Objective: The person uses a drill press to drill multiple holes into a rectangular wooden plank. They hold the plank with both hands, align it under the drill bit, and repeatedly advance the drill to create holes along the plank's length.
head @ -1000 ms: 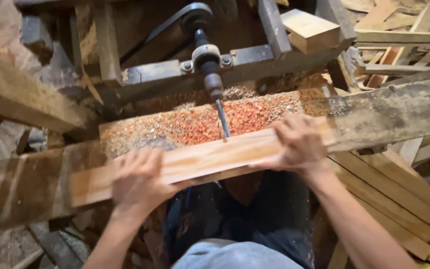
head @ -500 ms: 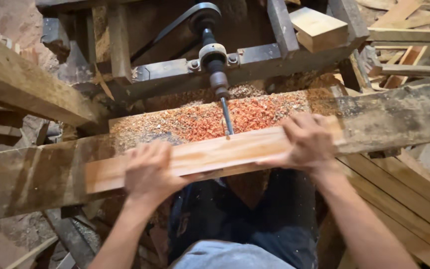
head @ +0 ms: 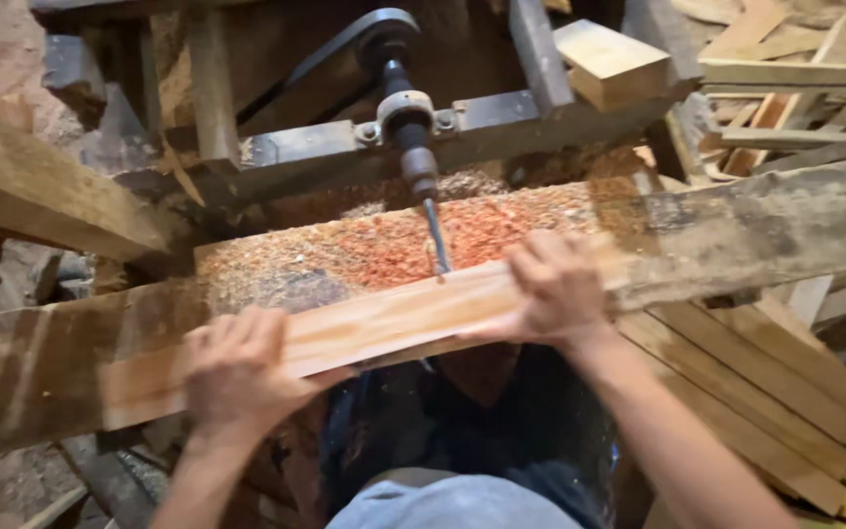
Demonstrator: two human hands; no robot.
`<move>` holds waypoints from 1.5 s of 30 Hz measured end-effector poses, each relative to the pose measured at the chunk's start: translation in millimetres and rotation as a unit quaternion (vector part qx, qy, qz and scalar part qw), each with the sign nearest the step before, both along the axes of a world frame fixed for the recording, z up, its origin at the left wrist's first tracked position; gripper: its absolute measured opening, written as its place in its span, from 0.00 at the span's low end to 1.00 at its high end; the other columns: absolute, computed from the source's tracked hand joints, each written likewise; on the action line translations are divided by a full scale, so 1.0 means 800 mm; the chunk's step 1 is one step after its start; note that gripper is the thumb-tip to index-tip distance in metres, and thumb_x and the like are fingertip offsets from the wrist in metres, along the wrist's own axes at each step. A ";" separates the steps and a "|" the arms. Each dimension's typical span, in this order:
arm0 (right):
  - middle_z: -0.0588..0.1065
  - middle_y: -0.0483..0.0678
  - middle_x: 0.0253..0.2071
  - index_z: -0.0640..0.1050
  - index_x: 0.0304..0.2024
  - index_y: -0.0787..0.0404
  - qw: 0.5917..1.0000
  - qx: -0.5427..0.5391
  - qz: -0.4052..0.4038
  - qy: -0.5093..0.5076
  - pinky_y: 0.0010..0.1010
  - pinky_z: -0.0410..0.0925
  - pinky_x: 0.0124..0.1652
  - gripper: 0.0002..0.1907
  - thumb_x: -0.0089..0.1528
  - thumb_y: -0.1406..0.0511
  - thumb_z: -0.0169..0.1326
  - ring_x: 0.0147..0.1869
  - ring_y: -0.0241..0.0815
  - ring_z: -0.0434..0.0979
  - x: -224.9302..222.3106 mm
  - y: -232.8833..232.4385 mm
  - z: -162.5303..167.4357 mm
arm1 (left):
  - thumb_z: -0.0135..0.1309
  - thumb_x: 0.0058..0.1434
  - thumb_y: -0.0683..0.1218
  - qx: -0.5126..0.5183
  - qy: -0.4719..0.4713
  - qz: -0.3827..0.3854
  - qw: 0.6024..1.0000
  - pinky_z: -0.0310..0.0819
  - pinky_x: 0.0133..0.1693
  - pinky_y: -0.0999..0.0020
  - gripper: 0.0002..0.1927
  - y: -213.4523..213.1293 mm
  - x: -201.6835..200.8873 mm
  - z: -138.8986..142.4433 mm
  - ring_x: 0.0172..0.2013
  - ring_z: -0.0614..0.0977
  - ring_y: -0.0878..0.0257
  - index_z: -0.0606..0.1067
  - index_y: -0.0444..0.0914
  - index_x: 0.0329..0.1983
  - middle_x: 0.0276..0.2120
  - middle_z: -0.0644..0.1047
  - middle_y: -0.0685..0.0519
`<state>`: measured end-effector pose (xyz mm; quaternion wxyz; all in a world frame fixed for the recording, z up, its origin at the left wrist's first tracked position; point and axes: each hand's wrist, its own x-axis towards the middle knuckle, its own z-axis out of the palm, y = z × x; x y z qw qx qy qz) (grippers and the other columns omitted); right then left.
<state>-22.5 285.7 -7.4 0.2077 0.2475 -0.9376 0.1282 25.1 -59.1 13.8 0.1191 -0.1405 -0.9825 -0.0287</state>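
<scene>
At centre frame, the left hand (head: 237, 372) and right hand (head: 555, 289) clamp a pale wooden strip (head: 364, 328) against the drill bit (head: 438, 240); firm, even pressure and fingers clear of the bit suit this step.

- The single camera sits on the person's head and looks steeply down and forward.
- It is close to the wooden board (head: 374, 318) and both forearms.

One plank (head: 374, 323) under two hands, left hand (head: 237, 367) and right hand (head: 552, 289); one drill bit (head: 436, 235); one loose block (head: 611, 61); one belt (head: 335, 49).
</scene>
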 end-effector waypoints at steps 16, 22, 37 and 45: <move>0.75 0.50 0.36 0.77 0.35 0.57 0.990 0.044 -0.092 -0.092 0.41 0.65 0.44 0.48 0.31 0.28 0.62 0.38 0.45 0.75 0.002 0.076 0.015 | 0.49 0.35 0.88 0.054 -0.007 -0.025 0.998 0.65 0.40 0.55 0.51 0.078 -0.032 0.029 0.36 0.77 0.51 0.77 0.37 0.33 0.31 0.77 0.49; 0.75 0.51 0.37 0.77 0.35 0.58 0.993 0.046 -0.081 -0.077 0.42 0.64 0.40 0.48 0.32 0.28 0.61 0.37 0.47 0.75 0.020 0.075 0.010 | 0.56 0.38 0.84 0.083 -0.049 -0.046 0.994 0.64 0.42 0.54 0.47 0.067 -0.020 0.042 0.40 0.77 0.51 0.77 0.38 0.37 0.37 0.77 0.48; 0.74 0.48 0.43 0.74 0.45 0.58 0.981 -0.059 -0.075 0.168 0.54 0.53 0.60 0.48 0.44 0.27 0.60 0.49 0.46 0.72 0.074 0.037 -0.050 | 0.70 0.40 0.65 0.133 0.086 -0.109 0.981 0.64 0.52 0.57 0.35 0.003 0.027 -0.002 0.46 0.82 0.59 0.76 0.39 0.44 0.46 0.81 0.54; 0.71 0.49 0.47 0.69 0.54 0.55 0.978 -0.081 -0.048 0.184 0.56 0.46 0.67 0.46 0.48 0.35 0.70 0.55 0.48 0.70 0.078 0.037 -0.035 | 0.66 0.51 0.66 0.069 0.188 -0.117 0.973 0.60 0.57 0.56 0.31 -0.003 0.037 -0.013 0.49 0.82 0.60 0.76 0.42 0.48 0.49 0.80 0.56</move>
